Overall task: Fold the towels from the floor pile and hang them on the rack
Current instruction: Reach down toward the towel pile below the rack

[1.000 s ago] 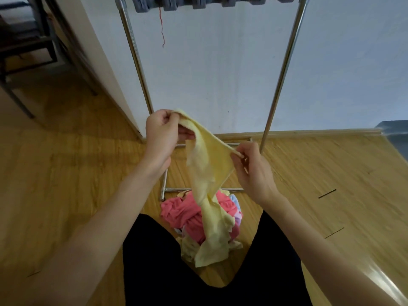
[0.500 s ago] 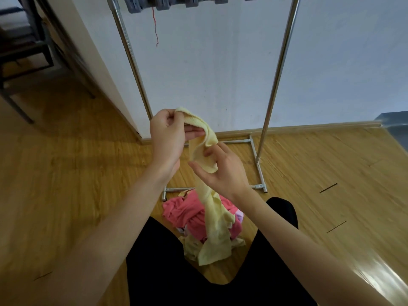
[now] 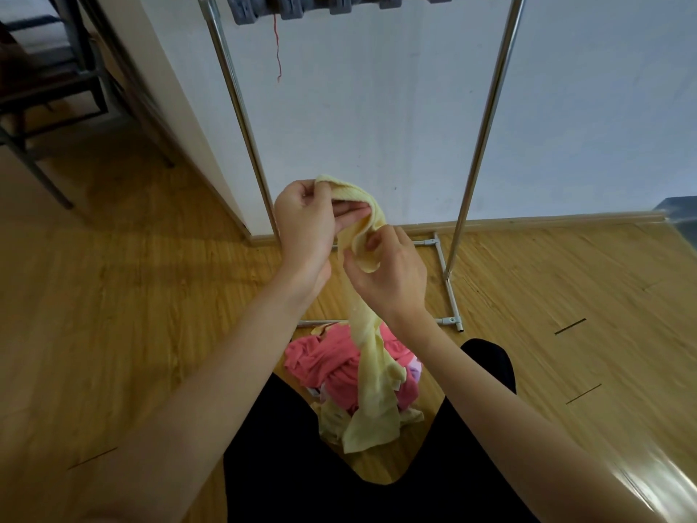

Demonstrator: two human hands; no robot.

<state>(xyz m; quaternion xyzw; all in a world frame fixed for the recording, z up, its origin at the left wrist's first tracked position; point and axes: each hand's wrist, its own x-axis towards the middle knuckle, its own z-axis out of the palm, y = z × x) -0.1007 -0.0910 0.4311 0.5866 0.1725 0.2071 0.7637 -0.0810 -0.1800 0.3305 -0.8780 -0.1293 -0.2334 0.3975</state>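
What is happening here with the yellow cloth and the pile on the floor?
A person is handling a yellow towel in front of a metal rack. The left hand grips its top edge, and the right hand pinches the cloth just below. The towel hangs down unfolded, its lower end reaching the pile of pink and other towels on the floor. Grey items already hang on the rack's top bar.
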